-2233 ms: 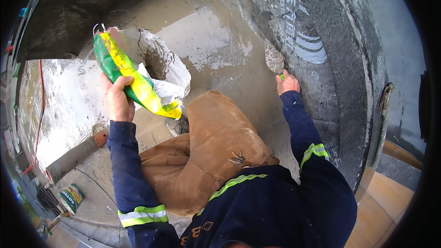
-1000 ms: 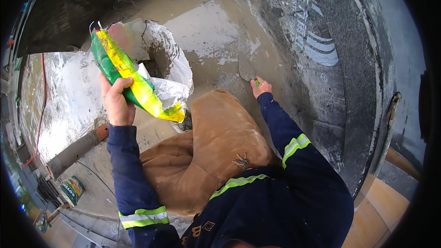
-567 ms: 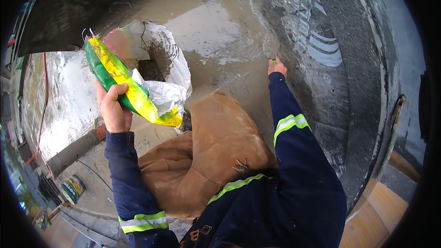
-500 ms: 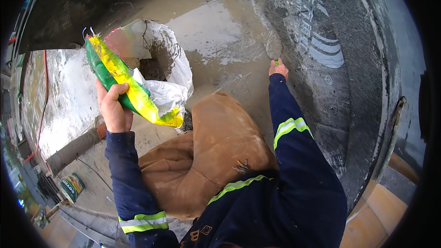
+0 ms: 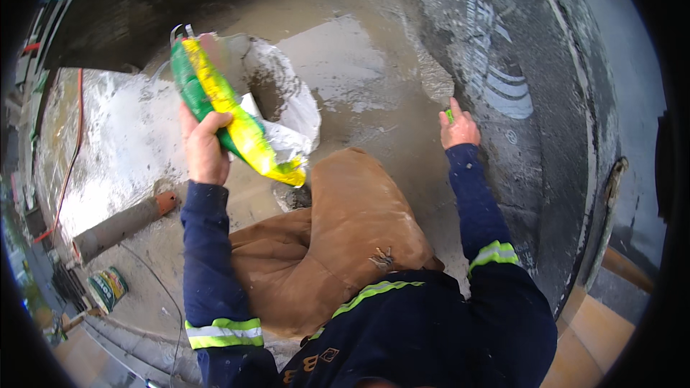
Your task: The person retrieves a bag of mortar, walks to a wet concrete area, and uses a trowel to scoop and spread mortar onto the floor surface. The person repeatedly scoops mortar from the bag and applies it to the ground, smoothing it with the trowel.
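- While the right hand (image 5: 461,131) grips its green handle (image 5: 450,115), the mortar-smeared trowel (image 5: 437,84) sits along the edge of the dark sheet (image 5: 514,172), blade pointing forward, long axis tilted slightly left.
- Left hand (image 5: 206,145) clamps the green-and-yellow bag (image 5: 249,138), long axis upper left to lower right, near the brown-clad knee (image 5: 359,194).
- Versus half a second earlier, right hand is closer to the sheet's pale print (image 5: 508,93).

Left grip (image 5: 207,145) curled, right grip (image 5: 461,129) curled, forearms (image 5: 208,251) apart

Printed lettering (image 5: 480,49) stands on the dark sheet (image 5: 564,118), green bucket (image 5: 108,289) and navy shirt (image 5: 431,334).
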A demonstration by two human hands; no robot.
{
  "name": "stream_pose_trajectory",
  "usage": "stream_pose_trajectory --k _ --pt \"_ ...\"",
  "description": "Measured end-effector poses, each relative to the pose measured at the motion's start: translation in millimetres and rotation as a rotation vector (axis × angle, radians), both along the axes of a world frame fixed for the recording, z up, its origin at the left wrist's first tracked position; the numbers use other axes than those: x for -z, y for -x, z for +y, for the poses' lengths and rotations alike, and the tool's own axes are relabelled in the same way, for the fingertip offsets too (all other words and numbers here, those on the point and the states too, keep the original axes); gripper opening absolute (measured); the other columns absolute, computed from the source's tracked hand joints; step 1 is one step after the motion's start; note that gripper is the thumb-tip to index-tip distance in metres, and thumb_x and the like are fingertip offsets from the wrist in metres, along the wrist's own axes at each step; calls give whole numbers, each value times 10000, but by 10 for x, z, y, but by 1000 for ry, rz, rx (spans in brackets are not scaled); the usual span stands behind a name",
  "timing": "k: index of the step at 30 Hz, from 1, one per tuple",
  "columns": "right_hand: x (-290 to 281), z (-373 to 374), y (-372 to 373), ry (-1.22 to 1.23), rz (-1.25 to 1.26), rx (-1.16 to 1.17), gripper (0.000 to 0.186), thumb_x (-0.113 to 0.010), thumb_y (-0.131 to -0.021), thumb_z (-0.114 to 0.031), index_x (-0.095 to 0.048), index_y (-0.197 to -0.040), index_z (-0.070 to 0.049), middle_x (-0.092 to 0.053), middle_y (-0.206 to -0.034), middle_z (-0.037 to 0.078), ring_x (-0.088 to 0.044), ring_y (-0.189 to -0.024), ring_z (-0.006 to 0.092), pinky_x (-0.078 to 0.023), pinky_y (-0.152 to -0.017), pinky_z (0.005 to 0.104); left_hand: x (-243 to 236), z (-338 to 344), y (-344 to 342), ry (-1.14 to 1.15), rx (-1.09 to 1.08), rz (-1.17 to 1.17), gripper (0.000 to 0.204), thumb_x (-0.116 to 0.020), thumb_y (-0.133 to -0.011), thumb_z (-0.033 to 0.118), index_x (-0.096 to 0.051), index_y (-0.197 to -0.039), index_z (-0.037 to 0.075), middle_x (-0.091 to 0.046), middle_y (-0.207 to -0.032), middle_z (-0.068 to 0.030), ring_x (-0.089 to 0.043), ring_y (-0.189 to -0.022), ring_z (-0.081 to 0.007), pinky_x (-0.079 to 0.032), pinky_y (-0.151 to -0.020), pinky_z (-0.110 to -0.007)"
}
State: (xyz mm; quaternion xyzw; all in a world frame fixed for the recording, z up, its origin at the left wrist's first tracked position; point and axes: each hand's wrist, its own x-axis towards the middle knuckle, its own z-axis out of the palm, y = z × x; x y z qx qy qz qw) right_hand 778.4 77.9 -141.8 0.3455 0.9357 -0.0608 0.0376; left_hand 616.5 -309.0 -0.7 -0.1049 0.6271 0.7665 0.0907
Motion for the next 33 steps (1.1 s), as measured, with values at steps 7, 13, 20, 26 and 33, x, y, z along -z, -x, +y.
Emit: stream_pose_trajectory --k 7,13,20,26,33 --pt "-1180 -868 440 148 346 -382 456 -646 -806 -265 -563 -1253 -236 -545 -844 93 -591 -742 326 -482 -640 434 -53 97 26 26 0 21 577 -505 -701 -65 -377 -1253 42 -529 -1092 -129 -557 -947 -260 -488 -838 -367" --pt "-1059 -1896 933 -53 495 -892 447 -573 -750 -133 -586 -1189 -215 -497 -856 38 -544 -770 216 -441 -603 355 44 -3 62 -11 4 42 637 -524 -687 -81 -351 -1287 49 -540 -1083 -126 -575 -928 -251 -509 -810 -358" --pt "-721 -1570 565 521 542 -519 481 -622 -797 -141 -547 -1271 -155 -518 -910 89 -566 -829 267 -465 -734 378 -29 -36 38 -13 -1 -3 620 -517 -705 -71 -354 -1293 42 -534 -1111 -130 -575 -950 -252 -510 -826 -365" --pt "599 -769 -307 480 405 -12 497 -644 -813 -326 -549 -1252 -115 -604 -985 229 -585 -933 373 -471 -801 430 -96 -7 -18 15 9 -15 584 -510 -729 -67 -366 -1284 44 -536 -1105 -117 -574 -953 -241 -509 -827 -363" --pt "1237 -340 -1518 433 -207 -23 485 -612 -825 -408 -555 -1256 -193 -637 -995 220 -602 -936 398 -482 -828 459 -104 -48 -90 18 -8 -29 530 -493 -748 -55 -398 -1261 31 -540 -1111 -112 -567 -977 -240 -483 -872 -364"
